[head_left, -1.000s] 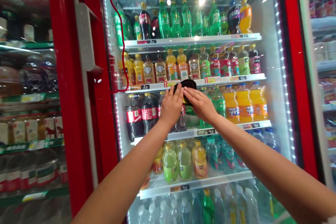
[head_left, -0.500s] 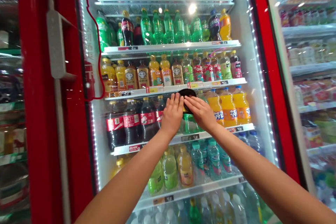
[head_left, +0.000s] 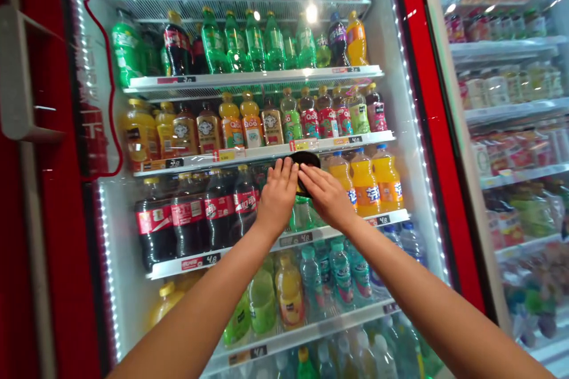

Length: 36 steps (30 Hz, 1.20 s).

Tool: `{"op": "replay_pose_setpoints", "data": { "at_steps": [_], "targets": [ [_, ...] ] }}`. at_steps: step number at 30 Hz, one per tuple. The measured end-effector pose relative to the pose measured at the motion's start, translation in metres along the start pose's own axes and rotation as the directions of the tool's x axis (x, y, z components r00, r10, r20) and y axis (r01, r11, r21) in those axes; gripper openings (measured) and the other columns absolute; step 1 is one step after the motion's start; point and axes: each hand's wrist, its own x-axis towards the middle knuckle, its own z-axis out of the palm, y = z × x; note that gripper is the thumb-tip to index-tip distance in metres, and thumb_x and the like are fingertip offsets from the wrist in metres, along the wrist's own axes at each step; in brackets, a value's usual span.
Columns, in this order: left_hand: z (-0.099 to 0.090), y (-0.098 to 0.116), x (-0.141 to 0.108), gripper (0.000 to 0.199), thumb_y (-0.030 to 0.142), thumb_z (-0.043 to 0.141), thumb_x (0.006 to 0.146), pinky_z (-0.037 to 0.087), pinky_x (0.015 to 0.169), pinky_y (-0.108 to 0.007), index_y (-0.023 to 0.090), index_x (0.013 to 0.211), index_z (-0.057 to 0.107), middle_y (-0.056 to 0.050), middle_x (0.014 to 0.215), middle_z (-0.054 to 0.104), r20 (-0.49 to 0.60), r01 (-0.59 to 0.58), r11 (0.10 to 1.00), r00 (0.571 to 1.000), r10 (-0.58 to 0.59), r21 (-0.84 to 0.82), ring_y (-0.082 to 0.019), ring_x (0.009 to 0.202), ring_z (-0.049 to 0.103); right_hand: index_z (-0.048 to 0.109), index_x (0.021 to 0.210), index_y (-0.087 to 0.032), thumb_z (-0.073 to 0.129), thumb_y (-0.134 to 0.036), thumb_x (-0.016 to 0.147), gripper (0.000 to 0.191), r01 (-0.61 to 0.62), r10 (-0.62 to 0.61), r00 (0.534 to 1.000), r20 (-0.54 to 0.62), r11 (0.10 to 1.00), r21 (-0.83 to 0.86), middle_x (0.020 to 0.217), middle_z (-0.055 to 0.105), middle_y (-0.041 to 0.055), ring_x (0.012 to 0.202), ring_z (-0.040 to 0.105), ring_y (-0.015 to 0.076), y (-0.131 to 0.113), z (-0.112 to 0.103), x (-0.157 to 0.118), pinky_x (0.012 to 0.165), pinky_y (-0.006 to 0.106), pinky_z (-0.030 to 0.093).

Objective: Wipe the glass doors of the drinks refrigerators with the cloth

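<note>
Both arms reach forward to a black oval object (head_left: 306, 159) in front of the cooler's middle shelves. My left hand (head_left: 278, 196) lies against its left side, back of the hand up, fingers stretched out and close together. From the right, my right hand (head_left: 326, 196) lies over the object's lower part with straight fingers, its fingertips beside those of the left. A bit of yellow shows between the hands. The palms and thumbs are mostly hidden. Behind the hands are dark cola bottles (head_left: 217, 210) and orange soda bottles (head_left: 365, 183).
Rows of bottles stand on white shelves (head_left: 262, 80) in a lit cooler. A red frame (head_left: 427, 71) runs down its right side, with a grey handle (head_left: 26, 77) at the left. Another stocked cooler (head_left: 511, 47) is at the right.
The view has shifted, so the cooler and its shelves appear further left. Both hands and the black object sit slightly further left in the picture, in the same arrangement.
</note>
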Motion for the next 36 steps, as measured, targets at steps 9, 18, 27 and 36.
{"op": "replay_pose_setpoints", "data": {
  "at_steps": [9, 18, 27, 36],
  "targets": [
    [0.003, 0.010, 0.038, 0.060, 0.003, 0.035, 0.095, 0.031, 0.123, -0.053, 0.012, 0.154, 0.032, -0.019, 0.160, 0.035, -0.034, -0.015, 1.000, 0.999, 0.014, -0.022, -0.029, 0.152, 0.021, 0.042, 0.153, -0.021, 0.042, -0.007, 0.095, 0.060, -0.118, 0.116, 0.991, -0.060, 0.993, -0.023, 0.153, 0.049, 0.0078, 0.144, 0.042, 0.0221, 0.022, -0.006, 0.011, 0.120, 0.045, 0.040],
    [0.034, 0.076, 0.080, 0.057, 0.004, 0.038, 0.096, 0.032, 0.122, -0.053, 0.012, 0.152, 0.037, -0.018, 0.159, 0.036, 0.012, -0.068, 0.996, 0.998, 0.068, -0.064, -0.030, 0.151, 0.024, 0.033, 0.156, -0.032, 0.041, -0.005, 0.097, 0.065, -0.153, 0.150, 0.985, -0.085, 0.988, -0.034, 0.150, 0.053, 0.0042, 0.142, 0.045, 0.0216, 0.087, -0.046, -0.032, 0.117, 0.049, 0.044],
    [0.040, 0.079, 0.078, 0.062, 0.002, 0.037, 0.094, 0.033, 0.122, -0.053, 0.015, 0.155, 0.032, -0.015, 0.160, 0.036, -0.086, 0.000, 0.998, 0.996, -0.005, -0.068, -0.029, 0.152, 0.023, 0.032, 0.157, -0.026, 0.043, -0.010, 0.098, 0.062, -0.111, 0.108, 0.992, -0.070, 0.994, -0.027, 0.153, 0.050, 0.0069, 0.144, 0.043, 0.0212, 0.086, -0.046, -0.028, 0.119, 0.045, 0.042],
    [0.069, 0.134, 0.163, 0.055, 0.006, 0.038, 0.096, 0.034, 0.122, -0.051, 0.013, 0.150, 0.042, -0.015, 0.156, 0.043, -0.064, -0.115, 0.982, 0.992, 0.107, -0.147, -0.026, 0.150, 0.031, 0.038, 0.154, -0.029, 0.040, -0.007, 0.098, 0.060, -0.205, 0.191, 0.970, -0.149, 0.975, -0.087, 0.151, 0.052, 0.0055, 0.143, 0.044, 0.0205, 0.171, -0.087, -0.048, 0.119, 0.047, 0.041]
  ]
}}
